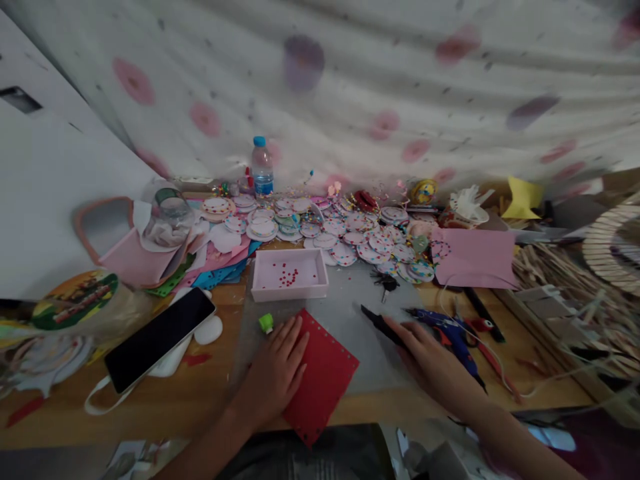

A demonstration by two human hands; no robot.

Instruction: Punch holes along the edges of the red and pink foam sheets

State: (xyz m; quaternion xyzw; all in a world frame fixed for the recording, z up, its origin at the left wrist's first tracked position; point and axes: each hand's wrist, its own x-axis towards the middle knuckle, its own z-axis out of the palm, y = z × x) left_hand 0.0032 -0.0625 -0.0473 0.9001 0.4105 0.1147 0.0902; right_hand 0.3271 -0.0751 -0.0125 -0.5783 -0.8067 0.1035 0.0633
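My left hand point(277, 363) lies flat with its fingers stretched out over the left edge of a red sheet point(325, 373). The sheet has small dots or holes along its edges and sits turned like a diamond near the front of the table. My right hand point(433, 357) grips a slim black tool point(381, 325) whose tip points up and to the left; its exact kind is not clear. A small bright green object point(267, 323) sits beside my left fingers. Beyond the sheet, a shallow pale box point(290, 291) holds several tiny red pieces.
Many decorated white discs point(350, 230) are heaped at the back. A phone point(160, 340) lies left. On the right are a blue glue gun point(445, 330), keys point(387, 283), a trailing cable and bundled sticks point(550, 273). A water bottle point(262, 167) stands near the curtain.
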